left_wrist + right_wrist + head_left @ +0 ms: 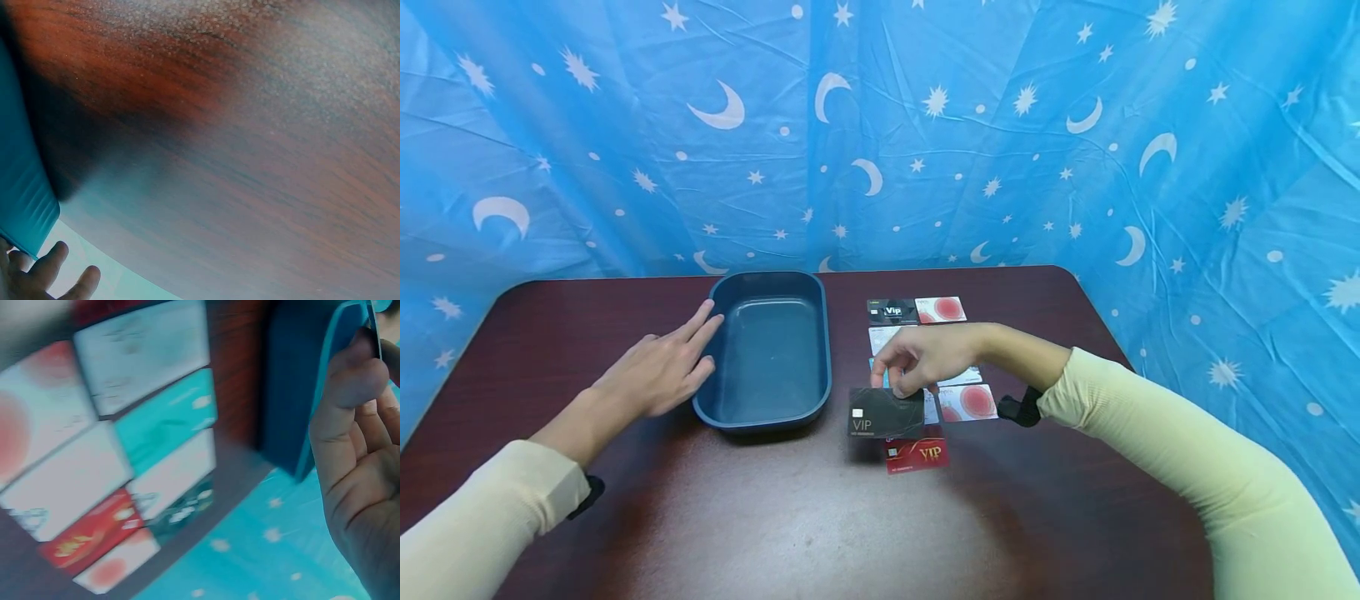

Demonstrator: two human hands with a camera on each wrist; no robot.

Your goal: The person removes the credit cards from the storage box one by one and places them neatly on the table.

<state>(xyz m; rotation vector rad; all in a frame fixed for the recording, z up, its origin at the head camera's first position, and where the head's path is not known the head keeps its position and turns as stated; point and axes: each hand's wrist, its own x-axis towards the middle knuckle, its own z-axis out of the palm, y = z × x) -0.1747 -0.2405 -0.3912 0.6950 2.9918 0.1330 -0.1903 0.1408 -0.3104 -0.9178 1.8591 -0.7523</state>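
Note:
My right hand [936, 354] pinches a black VIP card [880, 421] between thumb and fingers, above the front end of a group of cards. Only the thin edge of that card shows beside the fingertips in the right wrist view. My left hand [658, 371] has its fingers extended, with the fingertips at the left rim of a dark blue rectangular tray [775, 350]. Under and around my right hand lie a red VIP card [917, 456], a white card with a red circle [970, 403] and several others, partly hidden.
Two columns of cards lie right of the tray, with a dark Vip card [892, 312] and another red-circle card [942, 309] at the back. The right wrist view shows a teal card [169, 419] among them. A blue curtain [880, 133] hangs behind the brown table [850, 533].

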